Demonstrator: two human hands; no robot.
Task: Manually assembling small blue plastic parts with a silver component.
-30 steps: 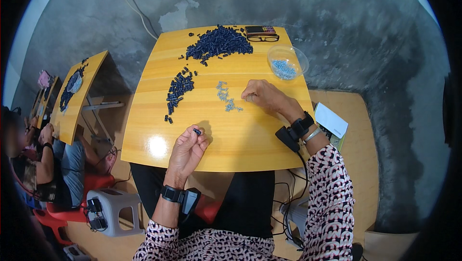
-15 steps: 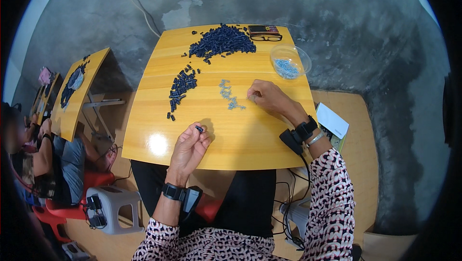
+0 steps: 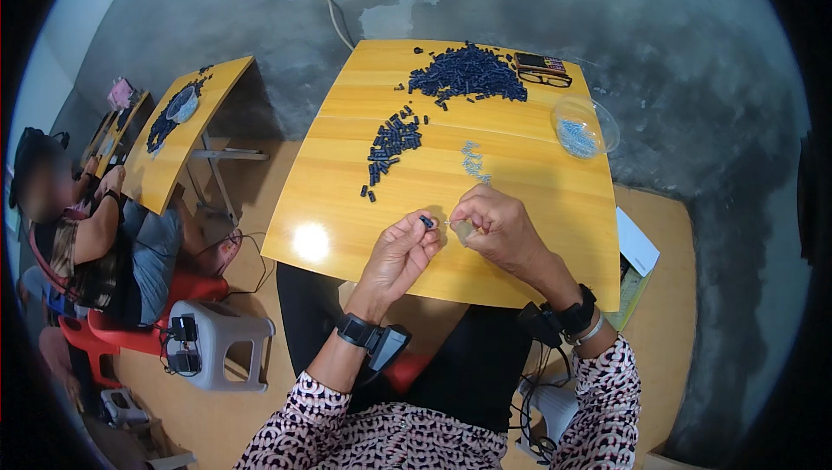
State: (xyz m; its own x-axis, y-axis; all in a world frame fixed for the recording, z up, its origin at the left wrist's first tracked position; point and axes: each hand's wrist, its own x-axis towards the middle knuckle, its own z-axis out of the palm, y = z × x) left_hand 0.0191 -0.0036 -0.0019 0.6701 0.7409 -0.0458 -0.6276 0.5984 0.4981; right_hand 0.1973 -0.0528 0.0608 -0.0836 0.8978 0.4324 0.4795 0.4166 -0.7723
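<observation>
Pinching a small dark piece in the left hand, fingertips closed on it, above the near edge of the yellow table.
Head view: right hand grips a tiny pale part, hard to make out, just beside the dark piece. Both look light, rigid, easily dropped; best held by fingertips across the sides. Dark heap and clear bowl sit well apart.

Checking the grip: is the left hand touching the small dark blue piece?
Touching. The head view shows the left hand with the small dark blue piece pinched at its fingertips, raised above the yellow table.
</observation>
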